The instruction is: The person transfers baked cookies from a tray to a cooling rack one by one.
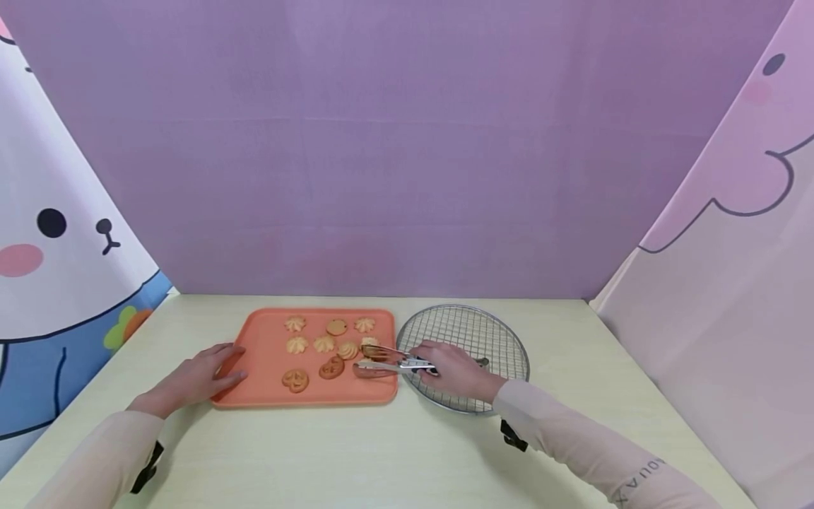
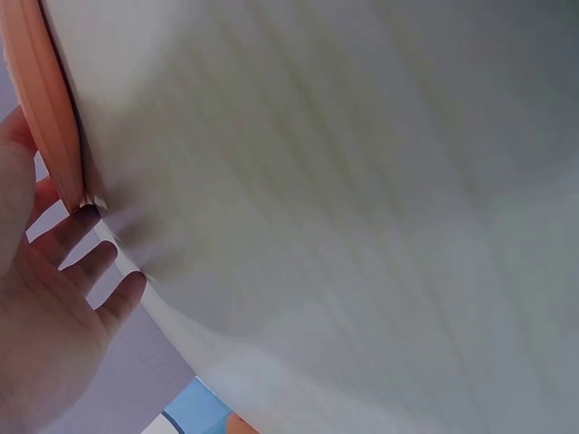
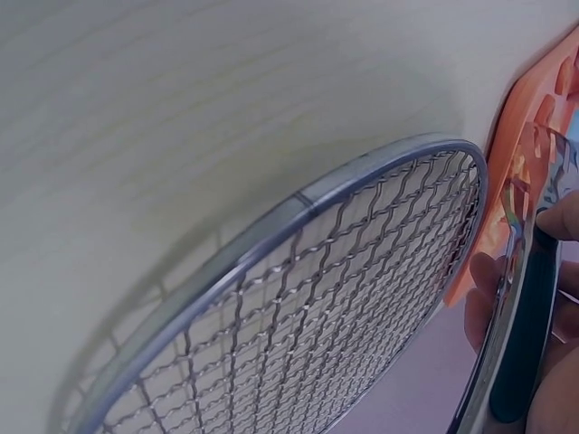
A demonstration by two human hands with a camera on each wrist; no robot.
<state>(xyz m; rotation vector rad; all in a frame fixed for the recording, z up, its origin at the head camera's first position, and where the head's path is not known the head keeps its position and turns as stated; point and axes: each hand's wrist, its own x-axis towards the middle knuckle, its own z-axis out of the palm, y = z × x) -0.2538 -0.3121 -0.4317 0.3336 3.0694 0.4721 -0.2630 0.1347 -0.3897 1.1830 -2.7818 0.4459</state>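
My left hand (image 1: pixel 193 378) rests at the left edge of an orange tray (image 1: pixel 263 346), fingers loosely spread. In the left wrist view, its fingertips touch the table beside the tray's rim. My right hand (image 1: pixel 454 367) holds metal serving tongs (image 1: pixel 407 365) with dark green grips (image 3: pixel 527 334). Their jaws stand apart over the tray's right side, near a piped cookie (image 1: pixel 369 342). Several cookies lie on the tray, among them a swirled one (image 1: pixel 347 351), a round one (image 1: pixel 336 327) and two pretzel-shaped ones, one of them a browner pretzel cookie (image 1: pixel 295 380).
A round wire rack (image 1: pixel 461 325) with a metal rim sits directly right of the tray, under my right hand and wrist. Both lie on a pale wooden table (image 1: pixel 318 452). A purple curtain (image 1: pixel 381 155) hangs behind, with printed cloths at both sides.
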